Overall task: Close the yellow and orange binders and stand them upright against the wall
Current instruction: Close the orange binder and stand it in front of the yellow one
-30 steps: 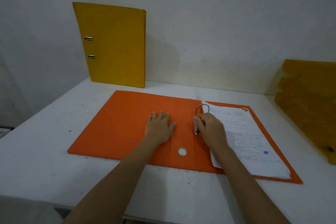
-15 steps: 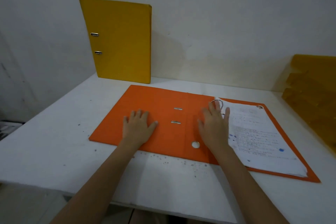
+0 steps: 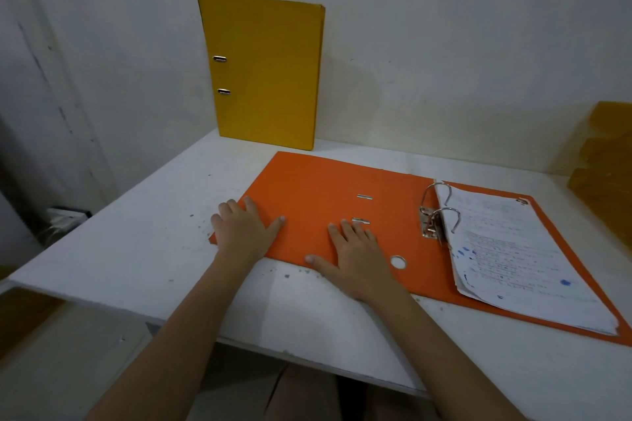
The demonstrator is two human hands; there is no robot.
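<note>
The orange binder (image 3: 318, 191) lies open and flat on the white table (image 3: 143, 243). Its metal ring mechanism (image 3: 436, 215) stands up in the middle, with a stack of written papers (image 3: 513, 249) on the right flap. My left hand (image 3: 242, 229) rests flat on the near left corner of the left flap, fingers spread. Beside it, my right hand (image 3: 355, 253) lies flat on the same flap near the front edge, left of the spine's finger hole. The yellow binder (image 3: 270, 75) is closed and stands upright against the wall at the back.
A stack of yellow-brown folders (image 3: 605, 161) sits at the right edge against the wall. The table's front edge runs just under my forearms, and its left edge drops off to the floor. A white box (image 3: 65, 215) lies below on the left.
My right hand left the ring mechanism and moved left onto the left flap. My left hand slid left to the flap's outer corner. The camera view shifted right.
</note>
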